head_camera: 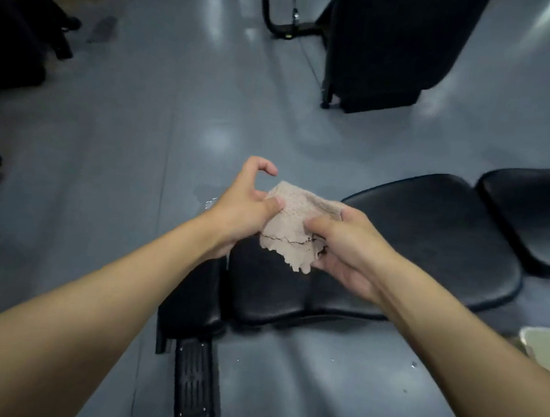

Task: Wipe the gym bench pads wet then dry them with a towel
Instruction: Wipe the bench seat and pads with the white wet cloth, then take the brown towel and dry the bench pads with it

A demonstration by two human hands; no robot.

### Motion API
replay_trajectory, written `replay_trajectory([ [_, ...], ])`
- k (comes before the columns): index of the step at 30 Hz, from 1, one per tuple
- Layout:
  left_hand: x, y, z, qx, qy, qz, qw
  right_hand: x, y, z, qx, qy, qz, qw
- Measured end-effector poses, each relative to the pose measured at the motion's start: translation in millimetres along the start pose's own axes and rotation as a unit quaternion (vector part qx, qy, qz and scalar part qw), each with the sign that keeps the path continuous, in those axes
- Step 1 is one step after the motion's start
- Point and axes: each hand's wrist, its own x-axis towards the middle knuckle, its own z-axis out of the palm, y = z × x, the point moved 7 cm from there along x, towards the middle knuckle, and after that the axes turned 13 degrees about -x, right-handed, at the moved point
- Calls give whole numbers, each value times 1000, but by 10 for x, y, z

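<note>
Cloth [294,226], beige and crumpled, is held at frame centre above the black bench pad [434,240], pinched between thumb and curled fingers of the left hand [244,206] and gripped by the right hand [348,247], over grey floor [135,158].

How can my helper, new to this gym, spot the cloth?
Find the long black bench pad at centre-right. Over its near end, left hand and right hand hold the cloth. It is beige and ragged-edged; its neighbours are smooth black.
</note>
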Motion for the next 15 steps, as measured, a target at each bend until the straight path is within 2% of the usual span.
replay_trajectory([
  [3,92,773,956,45,-60,6,997,-521,-510,-869,9,47,-12,999],
  [7,239,1508,2354,52,-130,0,990,-1164,-1039,-2142,-1,100,-26,995],
  [10,303,1853,3441,69,-209,8,975,-1659,-1283,-3098,20,179,-41,983],
  [15,444,2236,4929,65,-288,18,955,-2286,-1485,-4350,60,284,-54,956],
])
